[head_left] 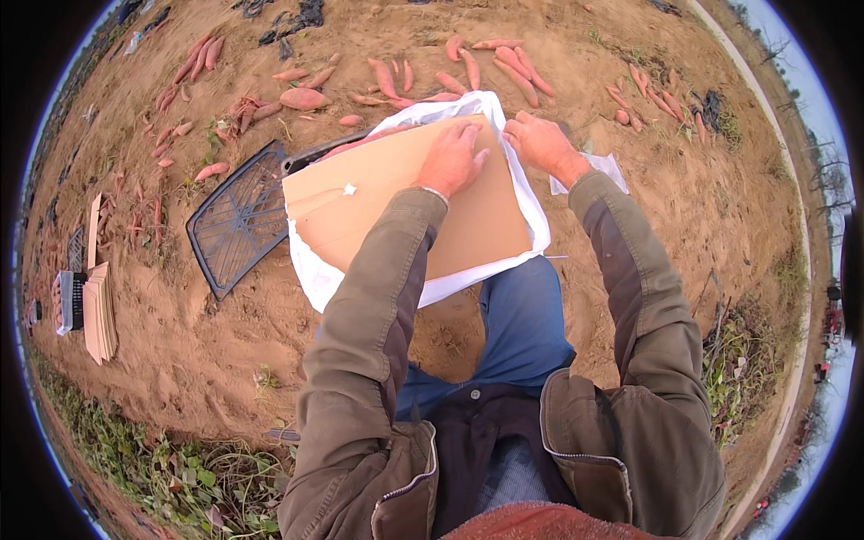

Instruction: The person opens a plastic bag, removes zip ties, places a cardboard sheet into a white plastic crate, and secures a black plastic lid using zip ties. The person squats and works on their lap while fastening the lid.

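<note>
A brown cardboard sheet (486, 211) lies across a crate in front of me, a small tear in its left part. White plastic liner (533, 211) sticks out round its edges. My left hand (454, 160) rests on the sheet near its far edge, fingers stretched over it. At the far right corner my right hand (543, 144) has its fingers bent together at the liner's edge, seemingly pinching it. Past the sheet's far left edge show a strip of the black crate (301, 162) and some reddish sweet potatoes; the sheet hides the rest of the inside.
Left of the crate a black plastic grid panel (238, 216) lies on the soil. Sweet potatoes (515, 76) are scattered in groups beyond. A stack of cardboard (101, 315) stands far left beside a lined crate (70, 301). Green vines (180, 477) grow at lower left.
</note>
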Action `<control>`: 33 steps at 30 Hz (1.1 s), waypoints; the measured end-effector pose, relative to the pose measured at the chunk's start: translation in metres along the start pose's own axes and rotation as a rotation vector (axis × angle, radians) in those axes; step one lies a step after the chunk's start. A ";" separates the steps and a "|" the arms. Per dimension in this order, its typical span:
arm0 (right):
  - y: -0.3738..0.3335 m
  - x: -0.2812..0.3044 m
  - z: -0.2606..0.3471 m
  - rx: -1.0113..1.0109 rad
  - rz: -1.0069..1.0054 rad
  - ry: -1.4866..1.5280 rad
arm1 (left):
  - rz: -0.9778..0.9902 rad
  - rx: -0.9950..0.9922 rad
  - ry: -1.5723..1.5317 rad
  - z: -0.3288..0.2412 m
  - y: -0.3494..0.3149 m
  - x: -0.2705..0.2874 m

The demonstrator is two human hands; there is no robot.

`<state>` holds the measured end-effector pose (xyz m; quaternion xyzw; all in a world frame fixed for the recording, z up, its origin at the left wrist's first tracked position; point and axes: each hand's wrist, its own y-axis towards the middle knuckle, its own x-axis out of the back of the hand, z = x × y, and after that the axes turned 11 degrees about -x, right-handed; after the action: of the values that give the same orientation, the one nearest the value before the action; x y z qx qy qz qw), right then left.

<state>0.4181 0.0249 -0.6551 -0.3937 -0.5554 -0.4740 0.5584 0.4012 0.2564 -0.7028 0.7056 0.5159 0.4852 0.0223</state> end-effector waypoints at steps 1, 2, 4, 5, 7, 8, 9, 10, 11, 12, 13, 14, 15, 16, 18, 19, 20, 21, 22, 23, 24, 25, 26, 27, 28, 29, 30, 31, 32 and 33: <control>-0.001 0.001 -0.002 0.008 -0.030 0.017 | 0.007 -0.021 0.052 0.006 0.002 -0.008; -0.002 0.002 -0.005 -0.001 -0.037 0.026 | 0.019 -0.040 0.103 0.010 0.001 -0.015; -0.005 0.004 -0.010 -0.019 -0.024 0.045 | 0.026 -0.048 0.172 0.017 -0.004 -0.027; -0.006 0.005 -0.013 -0.030 -0.009 0.056 | 0.022 -0.040 0.192 0.019 -0.007 -0.032; -0.005 0.006 -0.014 -0.036 0.020 0.075 | 0.020 -0.035 0.210 0.020 -0.012 -0.038; -0.003 0.005 -0.013 -0.027 0.035 0.084 | 0.019 -0.034 0.210 0.021 -0.014 -0.039; -0.002 0.004 -0.012 -0.024 0.049 0.097 | 0.020 -0.036 0.212 0.020 -0.016 -0.039; 0.001 0.003 -0.009 0.009 0.038 0.082 | -0.007 -0.041 0.203 0.020 -0.016 -0.038; 0.003 0.001 -0.006 0.035 0.029 0.071 | -0.033 -0.045 0.194 0.019 -0.015 -0.036; 0.006 -0.001 -0.003 0.061 0.021 0.059 | -0.037 -0.033 0.179 0.018 -0.014 -0.034; 0.008 -0.003 0.000 0.090 0.025 0.033 | -0.043 0.016 0.118 0.017 -0.012 -0.032; 0.011 -0.004 0.002 0.120 0.030 0.006 | -0.028 0.082 0.050 0.016 -0.009 -0.031; 0.013 -0.006 0.005 0.150 0.036 -0.022 | -0.004 0.163 -0.035 0.014 -0.006 -0.029; 0.014 -0.007 0.007 0.174 0.030 -0.036 | 0.023 0.191 -0.093 0.013 -0.003 -0.028; 0.015 -0.010 0.009 0.215 0.016 -0.066 | 0.070 0.257 -0.245 0.010 0.004 -0.027; 0.015 -0.011 0.009 0.209 0.014 -0.068 | 0.090 0.267 -0.264 0.008 0.005 -0.026; 0.015 -0.012 0.010 0.195 0.012 -0.066 | 0.088 0.262 -0.283 0.006 0.007 -0.025; 0.014 -0.012 0.009 0.176 0.017 -0.064 | 0.105 0.267 -0.305 0.005 0.009 -0.024; 0.014 -0.012 0.008 0.176 -0.001 -0.058 | 0.092 0.253 -0.330 0.003 0.009 -0.022; 0.014 -0.011 0.007 0.176 -0.014 -0.051 | 0.096 0.253 -0.355 0.002 0.009 -0.020; 0.014 -0.010 0.007 0.157 -0.010 -0.055 | 0.131 0.276 -0.371 0.002 0.009 -0.017; 0.014 -0.008 0.007 0.169 -0.039 -0.016 | 0.123 0.255 -0.390 0.001 0.009 -0.015; 0.013 -0.004 0.006 0.162 -0.051 0.012 | 0.146 0.258 -0.403 0.000 0.009 -0.014; 0.012 -0.001 0.006 0.145 -0.051 0.036 | 0.152 0.254 -0.409 0.000 0.009 -0.014; 0.010 0.004 0.006 0.160 -0.059 0.068 | 0.166 0.242 -0.364 -0.001 0.009 -0.015; 0.009 0.008 0.006 0.167 -0.057 0.095 | 0.160 0.222 -0.312 -0.001 0.009 -0.017; 0.008 0.012 0.007 0.155 -0.050 0.118 | 0.161 0.195 -0.250 -0.002 0.009 -0.020; 0.008 0.015 0.009 0.202 -0.040 0.103 | 0.123 0.194 -0.227 -0.001 0.009 -0.024; 0.006 0.017 0.011 0.227 -0.025 0.084 | 0.093 0.185 -0.195 0.000 0.010 -0.028; 0.005 0.018 0.014 0.250 -0.008 0.067 | 0.083 0.188 -0.163 0.001 0.009 -0.032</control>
<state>0.4185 0.0380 -0.6362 -0.3030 -0.5926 -0.4163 0.6195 0.4086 0.2286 -0.7199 0.7625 0.5259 0.3761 -0.0222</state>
